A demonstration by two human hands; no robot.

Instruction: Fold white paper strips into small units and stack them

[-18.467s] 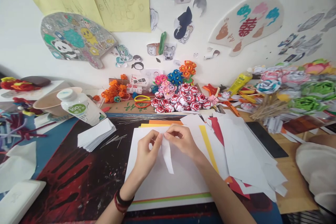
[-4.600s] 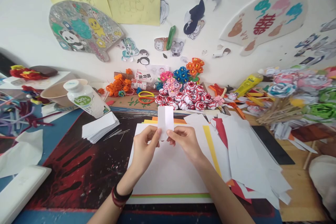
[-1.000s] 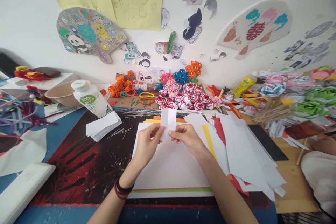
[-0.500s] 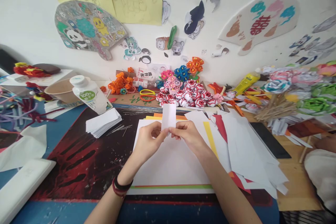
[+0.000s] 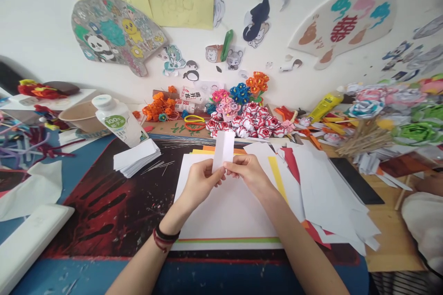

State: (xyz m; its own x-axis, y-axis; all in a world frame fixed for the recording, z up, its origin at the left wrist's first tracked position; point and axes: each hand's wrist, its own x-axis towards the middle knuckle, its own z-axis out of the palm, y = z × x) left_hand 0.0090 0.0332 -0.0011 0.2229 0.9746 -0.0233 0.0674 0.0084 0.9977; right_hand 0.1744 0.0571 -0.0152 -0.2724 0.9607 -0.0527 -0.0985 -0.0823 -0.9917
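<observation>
here | creased white paper (image 5: 224, 147) jutting upward | left hand (image 5: 203, 179) pinching its bottom end | right hand (image 5: 248, 171) pinching its lower right

The creased strip (image 5: 224, 147) at the centre is smooth, matt white paper, as is the large sheet (image 5: 228, 214) beneath it. The white bottle (image 5: 121, 124) at left looks like smooth plastic, the yellow bottle (image 5: 324, 108) at right like shinier plastic. Bare sticks (image 5: 362, 137) at right look wooden; the bench (image 5: 391, 253) at lower right shows smooth, pale wood.
</observation>
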